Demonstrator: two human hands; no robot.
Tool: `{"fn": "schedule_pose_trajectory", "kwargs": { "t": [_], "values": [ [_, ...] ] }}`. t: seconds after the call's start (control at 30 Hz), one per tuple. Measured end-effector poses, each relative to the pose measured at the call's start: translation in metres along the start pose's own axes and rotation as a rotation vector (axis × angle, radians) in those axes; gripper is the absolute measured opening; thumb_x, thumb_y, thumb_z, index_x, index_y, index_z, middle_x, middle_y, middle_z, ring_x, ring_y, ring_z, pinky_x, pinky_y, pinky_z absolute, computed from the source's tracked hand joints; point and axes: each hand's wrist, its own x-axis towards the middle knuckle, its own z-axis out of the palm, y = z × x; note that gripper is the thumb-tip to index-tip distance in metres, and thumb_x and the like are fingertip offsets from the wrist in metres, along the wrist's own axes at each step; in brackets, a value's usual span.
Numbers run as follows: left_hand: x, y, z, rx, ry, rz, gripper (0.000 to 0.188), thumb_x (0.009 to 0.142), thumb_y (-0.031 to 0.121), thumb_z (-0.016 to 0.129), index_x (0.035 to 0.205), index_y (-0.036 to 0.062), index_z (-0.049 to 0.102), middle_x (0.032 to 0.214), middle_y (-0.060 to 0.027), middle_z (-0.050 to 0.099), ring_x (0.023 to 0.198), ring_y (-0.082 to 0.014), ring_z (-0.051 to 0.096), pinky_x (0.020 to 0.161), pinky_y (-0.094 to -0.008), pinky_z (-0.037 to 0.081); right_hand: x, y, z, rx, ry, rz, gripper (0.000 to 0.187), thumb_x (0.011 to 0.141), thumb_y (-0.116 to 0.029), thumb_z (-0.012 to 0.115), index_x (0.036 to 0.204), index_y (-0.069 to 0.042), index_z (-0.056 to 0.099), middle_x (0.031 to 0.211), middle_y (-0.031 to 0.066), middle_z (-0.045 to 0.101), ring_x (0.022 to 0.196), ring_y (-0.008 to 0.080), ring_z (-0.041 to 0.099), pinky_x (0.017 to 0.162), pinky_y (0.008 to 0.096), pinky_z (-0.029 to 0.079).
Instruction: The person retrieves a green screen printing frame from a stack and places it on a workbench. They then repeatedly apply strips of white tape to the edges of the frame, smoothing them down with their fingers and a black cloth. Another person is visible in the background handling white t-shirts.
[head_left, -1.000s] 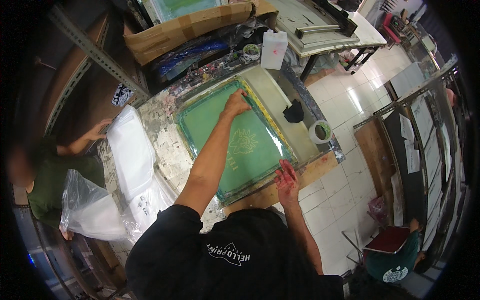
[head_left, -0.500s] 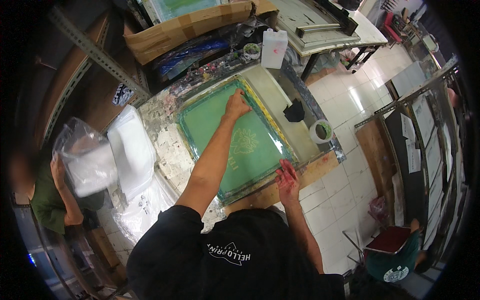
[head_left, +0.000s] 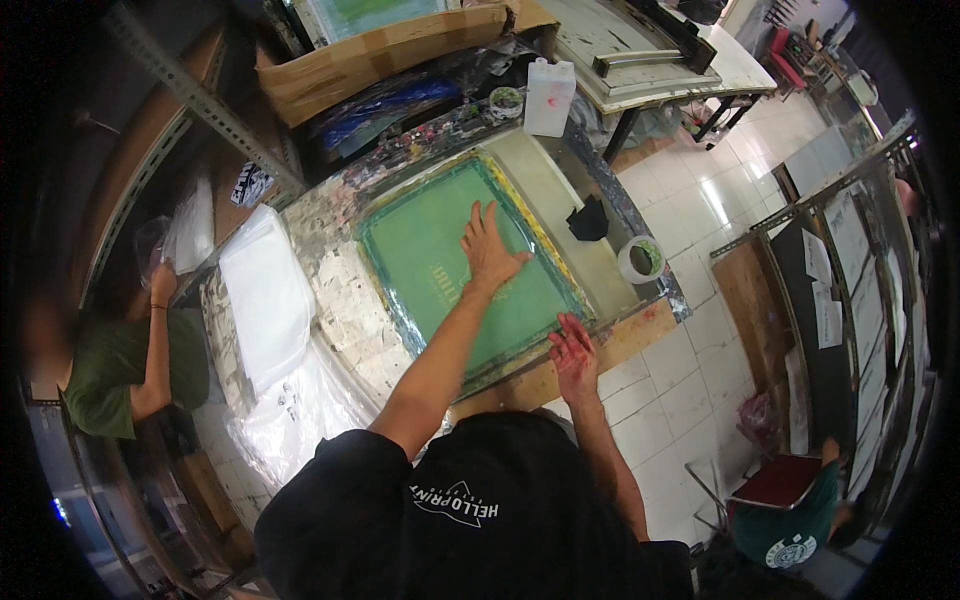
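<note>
A green screen-printing screen (head_left: 410, 235) lies on the worktable, with teal and yellow tape along its edges and a pale printed design near its middle. My left hand (head_left: 488, 255) rests over the mesh with its fingers spread and nothing in them; it covers part of the design. By the screen's near right corner is my right hand (head_left: 574, 362), palm up and stained red, its fingers apart and loosely bent. I see nothing held in it.
Beyond the screen's right edge are a black cloth (head_left: 588, 220), a tape roll (head_left: 641, 262) and a white plastic bottle (head_left: 549, 98). White sheets (head_left: 265, 295) and clear plastic (head_left: 300, 415) lie at left. A co-worker's hand (head_left: 162, 285) holds a clear plastic bag (head_left: 190, 230).
My left hand has slid nearer across the mesh from the far edge, and its fingers have spread. The co-worker's plastic bag has moved away, toward the shelf. My right hand has barely moved.
</note>
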Motion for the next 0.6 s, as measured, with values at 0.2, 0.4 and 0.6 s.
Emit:
{"fn": "schedule_pose_trajectory", "kwargs": {
  "t": [0.2, 0.4, 0.6],
  "values": [
    [-0.058, 0.025, 0.008, 0.050, -0.049, -0.012, 0.125, 0.051, 0.038, 0.091, 0.150, 0.0113, 0.020, 0.157, -0.0181, 0.010, 0.135, -0.0386, 0.027, 0.104, -0.0526, 0.024, 0.004, -0.009, -0.005, -0.002, -0.016, 0.114, 0.045, 0.100, -0.026, 0.047, 0.141, -0.008, 0.043, 0.145, 0.0066, 0.047, 0.108, 0.0245, 0.062, 0.082, 0.0320, 0.051],
    [-0.080, 0.040, 0.015, 0.010, -0.085, -0.058, 0.126, 0.051, 0.036, 0.091, 0.151, 0.0129, 0.017, 0.158, -0.0186, 0.006, 0.135, -0.0384, 0.026, 0.102, -0.0530, 0.024, 0.004, -0.039, 0.007, 0.001, -0.011, 0.286, 0.050, 0.093, -0.013, 0.061, 0.139, -0.006, 0.043, 0.140, 0.0087, 0.051, 0.109, 0.0325, 0.063, 0.081, 0.0378, 0.053],
    [-0.084, 0.046, 0.015, 0.022, -0.097, -0.106, 0.127, 0.051, 0.034, 0.091, 0.151, 0.0126, 0.018, 0.158, -0.0201, 0.006, 0.138, -0.0387, 0.023, 0.104, -0.0550, 0.023, 0.013, -0.075, 0.014, -0.544, 0.008, 0.409, 0.046, 0.090, -0.017, 0.067, 0.131, -0.006, 0.050, 0.120, 0.0142, 0.063, 0.103, 0.0275, 0.065, 0.084, 0.0357, 0.052]
  ]
}}
